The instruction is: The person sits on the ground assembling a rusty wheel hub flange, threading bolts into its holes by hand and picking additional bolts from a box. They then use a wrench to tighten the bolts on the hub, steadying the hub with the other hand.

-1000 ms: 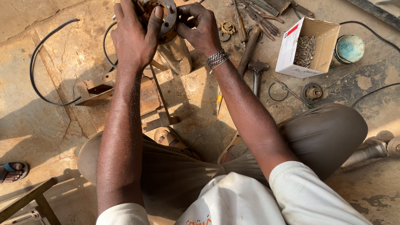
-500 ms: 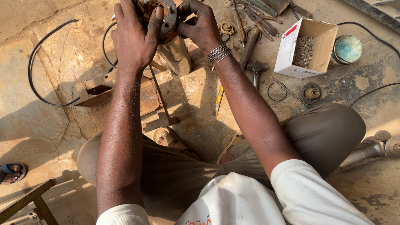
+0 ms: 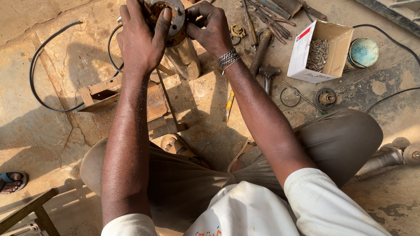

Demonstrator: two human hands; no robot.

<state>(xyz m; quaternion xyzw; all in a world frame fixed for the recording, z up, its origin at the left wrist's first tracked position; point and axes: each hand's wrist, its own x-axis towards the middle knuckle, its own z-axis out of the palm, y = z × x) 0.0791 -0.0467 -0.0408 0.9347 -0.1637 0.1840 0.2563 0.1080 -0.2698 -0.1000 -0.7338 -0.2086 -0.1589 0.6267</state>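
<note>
Both hands (image 3: pixel 175 37) on rusty flange (image 3: pixel 173 17).

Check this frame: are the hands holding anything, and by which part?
Both hold the rusty round metal flange on the cylinder. The left hand grips its left rim, thumb over the face; the right hand grips its right edge.

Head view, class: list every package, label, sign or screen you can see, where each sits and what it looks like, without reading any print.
Cardboard box: on the ground right of the right hand, open-topped, white outside with a red patch, brown inside, holding grey metal parts.
No signs or screens show.
</note>
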